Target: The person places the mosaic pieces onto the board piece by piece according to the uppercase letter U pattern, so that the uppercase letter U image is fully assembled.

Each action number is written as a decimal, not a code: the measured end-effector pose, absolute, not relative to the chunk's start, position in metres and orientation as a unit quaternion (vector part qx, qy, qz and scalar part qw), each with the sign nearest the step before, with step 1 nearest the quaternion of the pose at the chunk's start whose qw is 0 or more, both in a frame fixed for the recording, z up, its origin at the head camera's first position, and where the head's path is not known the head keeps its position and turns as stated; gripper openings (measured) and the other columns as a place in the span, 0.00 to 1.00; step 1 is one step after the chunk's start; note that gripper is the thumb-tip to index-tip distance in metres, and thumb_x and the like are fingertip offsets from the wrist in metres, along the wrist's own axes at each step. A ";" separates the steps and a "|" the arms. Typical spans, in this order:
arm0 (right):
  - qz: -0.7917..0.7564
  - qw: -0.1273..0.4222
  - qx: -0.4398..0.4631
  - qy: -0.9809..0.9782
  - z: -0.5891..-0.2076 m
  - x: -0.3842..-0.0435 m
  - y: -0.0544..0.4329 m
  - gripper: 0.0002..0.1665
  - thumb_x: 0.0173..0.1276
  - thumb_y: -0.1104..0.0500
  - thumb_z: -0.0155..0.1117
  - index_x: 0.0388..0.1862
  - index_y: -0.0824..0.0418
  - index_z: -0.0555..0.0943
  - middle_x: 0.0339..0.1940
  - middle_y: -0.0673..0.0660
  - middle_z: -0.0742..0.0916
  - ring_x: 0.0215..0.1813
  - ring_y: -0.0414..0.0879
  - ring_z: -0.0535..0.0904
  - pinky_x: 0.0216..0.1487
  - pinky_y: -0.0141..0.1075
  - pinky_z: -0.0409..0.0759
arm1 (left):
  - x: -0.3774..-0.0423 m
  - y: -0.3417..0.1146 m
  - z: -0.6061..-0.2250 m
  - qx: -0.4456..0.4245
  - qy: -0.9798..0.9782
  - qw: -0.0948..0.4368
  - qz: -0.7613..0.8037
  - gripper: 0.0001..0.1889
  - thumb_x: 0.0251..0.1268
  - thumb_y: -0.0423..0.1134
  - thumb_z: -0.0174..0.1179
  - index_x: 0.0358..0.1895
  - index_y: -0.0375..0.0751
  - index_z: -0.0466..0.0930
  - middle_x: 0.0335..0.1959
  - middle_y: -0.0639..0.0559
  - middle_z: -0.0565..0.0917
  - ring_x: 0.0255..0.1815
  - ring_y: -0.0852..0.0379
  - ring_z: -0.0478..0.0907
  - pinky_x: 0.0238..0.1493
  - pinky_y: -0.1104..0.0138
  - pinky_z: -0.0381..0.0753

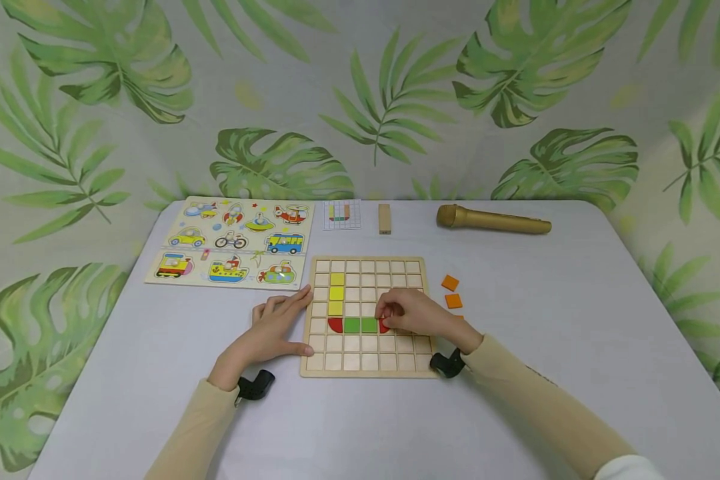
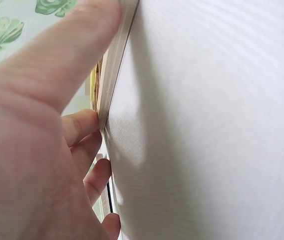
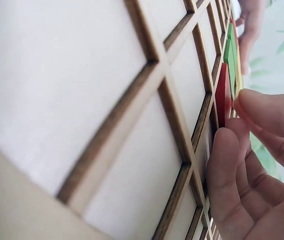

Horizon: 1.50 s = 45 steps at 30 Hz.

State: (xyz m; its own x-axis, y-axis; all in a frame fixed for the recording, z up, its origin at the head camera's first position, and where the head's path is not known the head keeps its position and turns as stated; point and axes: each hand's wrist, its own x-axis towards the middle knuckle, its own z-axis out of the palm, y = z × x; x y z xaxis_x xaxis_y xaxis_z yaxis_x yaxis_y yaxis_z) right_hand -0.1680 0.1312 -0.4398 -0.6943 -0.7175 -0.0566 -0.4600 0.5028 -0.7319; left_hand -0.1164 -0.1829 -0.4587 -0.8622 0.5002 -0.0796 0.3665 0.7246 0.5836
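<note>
A square wooden grid board (image 1: 369,374) lies in front of the person. On it, a column of yellow tiles (image 1: 337,293) runs down to a red rounded-corner tile (image 1: 335,325), followed by two green tiles (image 1: 361,325) in the same row. At that row's right end, the right hand (image 1: 417,313) pinches a second red rounded-corner tile (image 3: 222,95) between thumb and fingertips, at its cell. The fingers partly cover this tile in the head view. With fingers spread, the left hand (image 1: 270,333) rests its thumb and fingertips against the board's left edge.
Orange square tiles (image 1: 450,283) lie right of the board, partly behind the right wrist. Along the back are a vehicle picture puzzle (image 1: 252,280), a pattern card (image 1: 342,223), a small wooden block (image 1: 385,219) and a gold microphone (image 1: 498,220).
</note>
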 end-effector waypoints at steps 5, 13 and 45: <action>-0.400 0.193 -0.315 0.838 -0.436 -0.167 0.137 0.04 0.66 0.66 0.63 0.37 0.59 0.82 0.32 0.49 0.83 0.32 0.43 0.73 0.35 0.34 0.72 | -0.116 -0.182 -0.457 0.234 0.922 0.118 0.286 0.54 0.48 0.56 0.71 0.76 0.40 0.51 0.77 0.50 0.47 0.68 0.40 0.48 0.54 0.49 0.45; -0.489 0.214 -0.264 0.804 -0.437 -0.172 0.166 0.08 0.67 0.66 0.61 0.43 0.68 0.81 0.35 0.60 0.82 0.35 0.52 0.75 0.35 0.35 0.74 | -0.115 -0.182 -0.457 0.233 0.922 0.120 0.285 0.55 0.47 0.56 0.71 0.76 0.40 0.50 0.77 0.49 0.47 0.67 0.41 0.49 0.54 0.48 0.45; -0.512 0.191 -0.170 0.820 -0.446 -0.159 0.260 0.11 0.66 0.63 0.63 0.46 0.67 0.79 0.42 0.62 0.84 0.41 0.48 0.77 0.34 0.36 0.75 | -0.116 -0.183 -0.458 0.236 0.922 0.118 0.282 0.55 0.48 0.57 0.70 0.76 0.40 0.49 0.78 0.50 0.46 0.68 0.40 0.48 0.56 0.47 0.44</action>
